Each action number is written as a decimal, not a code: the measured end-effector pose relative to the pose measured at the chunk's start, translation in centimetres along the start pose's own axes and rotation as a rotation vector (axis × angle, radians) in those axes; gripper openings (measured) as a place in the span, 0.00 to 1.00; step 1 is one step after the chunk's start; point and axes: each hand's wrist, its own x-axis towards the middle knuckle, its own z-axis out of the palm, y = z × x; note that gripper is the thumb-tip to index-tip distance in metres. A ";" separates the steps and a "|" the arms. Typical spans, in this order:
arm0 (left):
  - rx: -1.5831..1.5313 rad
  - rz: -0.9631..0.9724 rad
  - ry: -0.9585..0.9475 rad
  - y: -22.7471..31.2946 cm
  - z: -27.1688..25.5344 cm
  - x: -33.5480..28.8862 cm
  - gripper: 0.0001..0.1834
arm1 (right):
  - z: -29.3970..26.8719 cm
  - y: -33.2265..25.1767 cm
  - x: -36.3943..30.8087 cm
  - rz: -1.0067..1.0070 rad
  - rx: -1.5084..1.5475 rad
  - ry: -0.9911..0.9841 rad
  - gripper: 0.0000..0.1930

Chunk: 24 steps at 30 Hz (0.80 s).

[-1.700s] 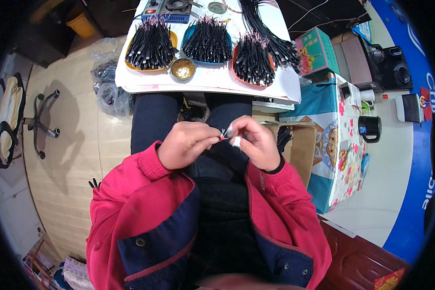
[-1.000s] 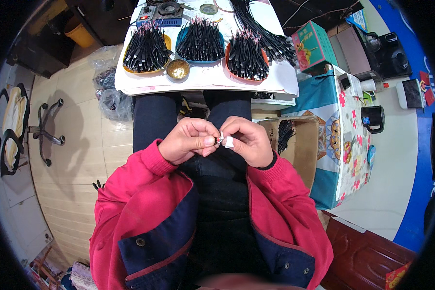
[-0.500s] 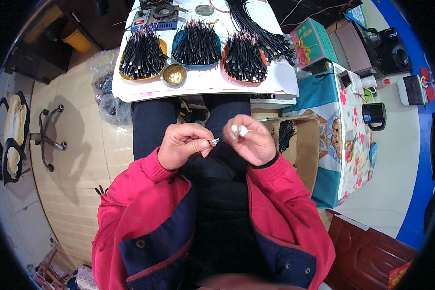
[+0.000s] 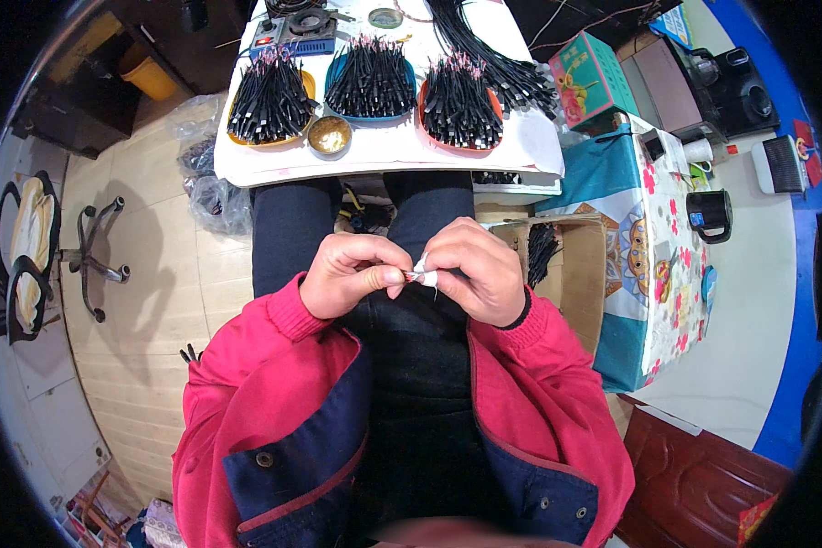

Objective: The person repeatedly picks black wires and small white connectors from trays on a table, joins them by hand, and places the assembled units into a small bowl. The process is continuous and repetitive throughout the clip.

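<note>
Left hand (image 4: 352, 277) pinches thin wires (image 4: 412, 275) from left; right hand (image 4: 477, 274) closes fingertips on their right ends. Likely light, flexible, easily frayed; best gripped close behind ends.

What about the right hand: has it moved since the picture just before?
Yes: the right hand has brought its fingertips leftward, farther from the cardboard box, close to the left hand.
</note>
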 end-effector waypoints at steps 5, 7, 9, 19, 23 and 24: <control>0.581 0.276 -0.049 0.5 -0.4 1.1 0.05 | -0.1 0.9 -1.2 0.509 0.479 -0.133 0.03; 0.755 0.398 -0.092 0.5 -0.5 1.5 0.07 | 0.1 2.0 -1.2 0.881 1.162 -0.206 0.06; 0.747 0.398 -0.101 0.5 -0.8 1.7 0.06 | 0.2 2.4 -1.2 0.973 1.444 -0.238 0.08; 0.396 0.139 -0.023 0.0 -0.8 0.9 0.03 | 0.2 -0.4 -0.8 0.139 -0.065 0.006 0.12; 0.677 0.354 -0.089 0.0 -1.1 1.2 0.03 | 0.6 0.2 -1.2 0.651 0.612 -0.086 0.07; 0.735 0.430 -0.097 0.0 -1.1 1.2 0.04 | 0.8 0.4 -1.4 0.894 0.955 -0.103 0.07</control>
